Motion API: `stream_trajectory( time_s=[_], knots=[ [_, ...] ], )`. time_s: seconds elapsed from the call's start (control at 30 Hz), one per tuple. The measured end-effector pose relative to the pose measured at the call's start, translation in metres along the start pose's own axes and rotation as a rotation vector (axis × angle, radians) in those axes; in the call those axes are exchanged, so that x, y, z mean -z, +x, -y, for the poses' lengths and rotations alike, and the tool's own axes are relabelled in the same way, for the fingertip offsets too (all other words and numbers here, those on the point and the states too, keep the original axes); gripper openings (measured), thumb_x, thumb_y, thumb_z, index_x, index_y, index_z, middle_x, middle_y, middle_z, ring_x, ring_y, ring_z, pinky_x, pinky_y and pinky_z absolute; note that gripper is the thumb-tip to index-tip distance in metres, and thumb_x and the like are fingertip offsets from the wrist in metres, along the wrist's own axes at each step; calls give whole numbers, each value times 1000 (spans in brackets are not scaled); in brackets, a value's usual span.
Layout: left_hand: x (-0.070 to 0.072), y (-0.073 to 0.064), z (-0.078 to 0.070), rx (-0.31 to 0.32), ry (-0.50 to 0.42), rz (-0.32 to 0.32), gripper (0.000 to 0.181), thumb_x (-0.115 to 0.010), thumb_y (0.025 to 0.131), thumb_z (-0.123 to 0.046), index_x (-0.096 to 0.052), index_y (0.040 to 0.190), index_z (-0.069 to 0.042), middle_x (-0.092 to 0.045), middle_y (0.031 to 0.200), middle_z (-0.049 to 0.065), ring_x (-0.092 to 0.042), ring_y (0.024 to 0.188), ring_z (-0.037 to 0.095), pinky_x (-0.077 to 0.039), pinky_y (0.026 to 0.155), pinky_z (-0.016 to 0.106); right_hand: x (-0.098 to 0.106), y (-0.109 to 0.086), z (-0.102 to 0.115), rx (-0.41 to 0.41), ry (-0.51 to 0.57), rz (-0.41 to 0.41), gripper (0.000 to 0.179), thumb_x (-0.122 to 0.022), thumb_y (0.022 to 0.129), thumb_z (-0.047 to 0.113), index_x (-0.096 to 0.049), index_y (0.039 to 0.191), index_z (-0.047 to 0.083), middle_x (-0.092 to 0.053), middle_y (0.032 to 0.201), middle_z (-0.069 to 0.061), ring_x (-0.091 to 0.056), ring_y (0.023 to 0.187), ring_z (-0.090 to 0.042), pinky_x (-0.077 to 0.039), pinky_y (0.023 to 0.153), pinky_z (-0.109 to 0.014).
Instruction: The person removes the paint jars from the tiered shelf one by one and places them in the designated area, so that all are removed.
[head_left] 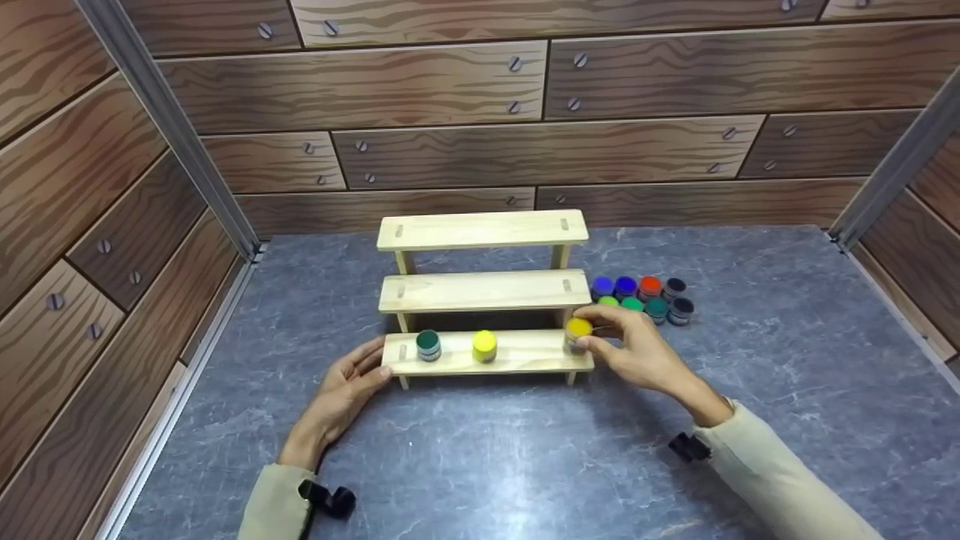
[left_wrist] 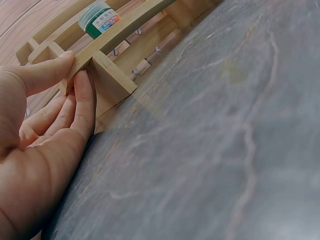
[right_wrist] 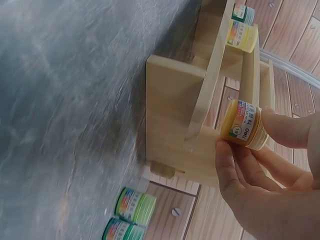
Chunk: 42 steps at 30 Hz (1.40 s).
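A three-step wooden display rack (head_left: 484,291) stands on the grey marbled table. My left hand (head_left: 341,394) grips the left end of its lowest step, thumb on top and fingers beneath the board. Between thumb and fingers my right hand (head_left: 637,349) pinches an amber-yellow paint jar (right_wrist: 242,124) at the right end of that step. In the right wrist view this jar is tilted, with its label showing. On the same step sit a dark green paint jar (head_left: 428,345) near the left end and a bright yellow paint jar (head_left: 484,346) near the middle.
Behind my right hand, to the rack's right, several paint jars stand in two rows, among them a red jar (head_left: 650,286), a black jar (head_left: 681,310) and a light green jar (right_wrist: 135,205). Wood-patterned walls (head_left: 442,82) enclose the table at the back and sides.
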<state>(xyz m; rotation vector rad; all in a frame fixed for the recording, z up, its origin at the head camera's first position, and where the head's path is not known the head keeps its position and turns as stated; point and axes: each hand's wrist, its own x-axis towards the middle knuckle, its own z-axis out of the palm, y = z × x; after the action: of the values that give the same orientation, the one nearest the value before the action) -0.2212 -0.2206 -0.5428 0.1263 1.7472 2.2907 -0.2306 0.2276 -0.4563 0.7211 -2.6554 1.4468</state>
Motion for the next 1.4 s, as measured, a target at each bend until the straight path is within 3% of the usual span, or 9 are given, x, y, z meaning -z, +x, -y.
stream_trajectory(
  time_s=[0.23,0.67,0.83,1.2,1.4],
  knots=[
    [1,0,0,-1,-7,9,76,-63,102,3,-22,166,7,-25,172,29,-57,136,16,-52,109,24,9,-3,-6,-15,-8,-31,37,-76,97,1,-68,132,-6,-73,126,-19,-72,115,-35,-59,104,-40],
    [-2,-1,0,-16,-6,-4,75,-62,102,5,-22,165,10,-26,170,31,-60,132,15,-53,108,24,28,-9,-20,-51,-67,-67,38,-75,99,3,-67,135,-8,-72,130,-25,-71,117,-41,-59,103,-50],
    [-2,-1,0,-14,-8,-7,75,-62,102,6,-21,165,10,-26,170,32,-60,131,14,-52,108,24,35,-10,-29,-46,-85,-90,38,-77,96,1,-68,132,-9,-70,128,-26,-72,111,-41,-62,99,-40],
    [0,-1,1,-10,-1,-7,76,-63,102,4,-22,166,7,-26,171,29,-57,136,16,-52,109,24,39,-9,-45,-155,-92,-83,38,-74,98,-3,-65,133,-13,-64,130,-31,-70,117,-45,-59,101,-40],
    [0,0,0,-5,-8,1,75,-61,102,6,-20,166,9,-25,171,31,-57,135,16,-52,109,24,38,-7,-48,-174,-156,-113,35,-73,97,-6,-67,130,-13,-66,128,-33,-72,114,-47,-61,97,-44]
  ],
)
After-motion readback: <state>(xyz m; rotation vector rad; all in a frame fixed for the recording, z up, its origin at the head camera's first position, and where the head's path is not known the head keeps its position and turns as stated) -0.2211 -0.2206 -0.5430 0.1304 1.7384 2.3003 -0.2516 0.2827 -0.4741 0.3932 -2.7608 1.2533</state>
